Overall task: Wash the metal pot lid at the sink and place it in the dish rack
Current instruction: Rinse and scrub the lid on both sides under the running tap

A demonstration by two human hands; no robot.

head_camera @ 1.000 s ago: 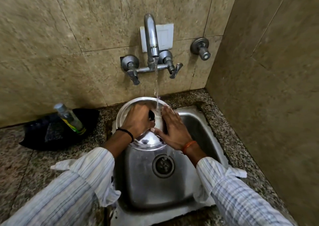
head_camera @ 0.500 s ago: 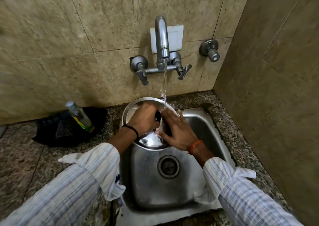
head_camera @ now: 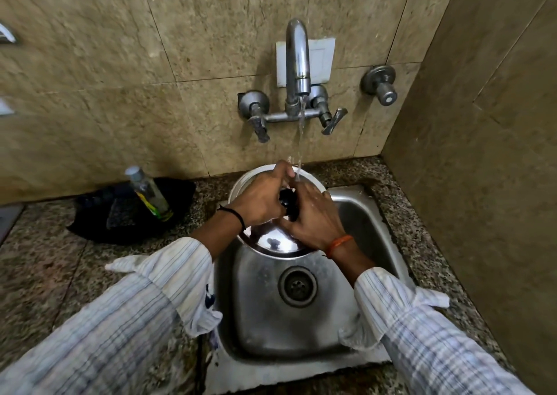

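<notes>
Both hands (head_camera: 289,210) clasped on round, shiny steel lid (head_camera: 271,242); dimpled steel sink (head_camera: 355,220).

**One head-worn view, looking down into the sink**

We have a single wide-angle view, taken from the person's head. We look forward and steeply down, so the sink (head_camera: 289,328) fills the lower middle of the frame and the tiled wall (head_camera: 150,63) rises at the far side. The tap (head_camera: 297,63) sits just above centre, facing us. We stand close: both sleeves enter from the near corners, and the left hand (head_camera: 262,198) and right hand (head_camera: 313,217) meet near the middle. The wide lens bends the side wall (head_camera: 482,123) at right. No second view shares the scene.
</notes>
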